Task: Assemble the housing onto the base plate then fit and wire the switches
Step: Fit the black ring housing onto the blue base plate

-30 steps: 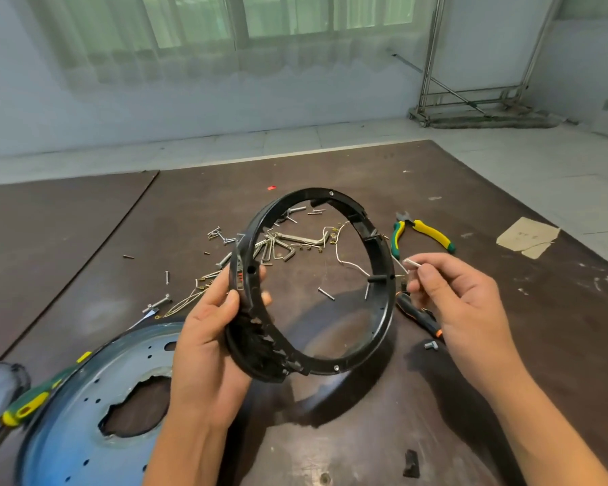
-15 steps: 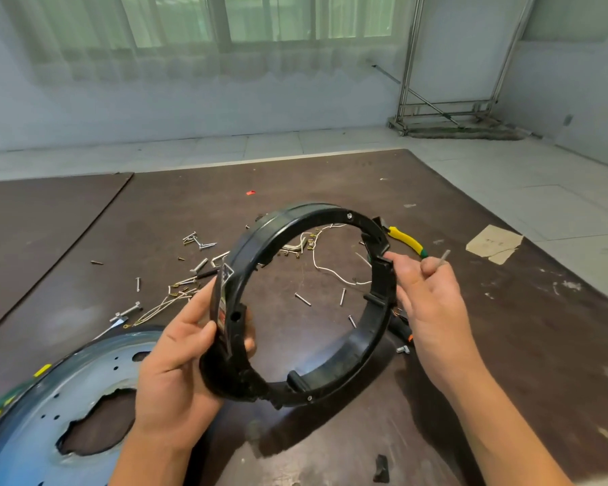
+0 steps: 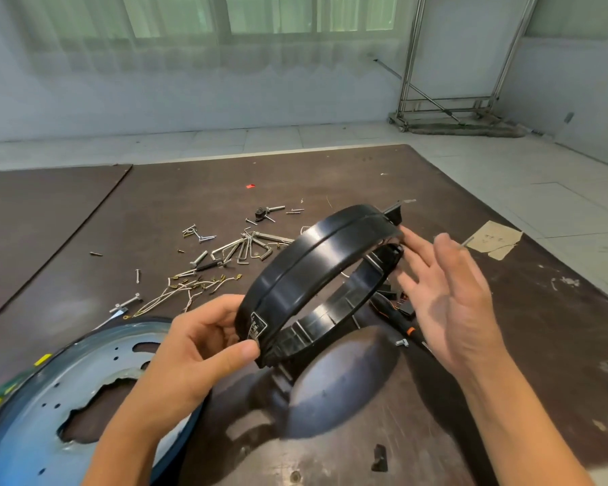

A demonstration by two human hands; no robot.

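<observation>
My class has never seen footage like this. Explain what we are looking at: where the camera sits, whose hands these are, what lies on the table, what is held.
No machine here: a person works with bare hands, and the camera sits on their head, looking down. The left hand grips a black ring-shaped housing, lifted off the brown table. The right hand is spread beside its far edge; a thin metal pin pokes out from it, the grip blurred. On the table lie loose screws and wires, a screwdriver and a blue-grey base plate.
</observation>
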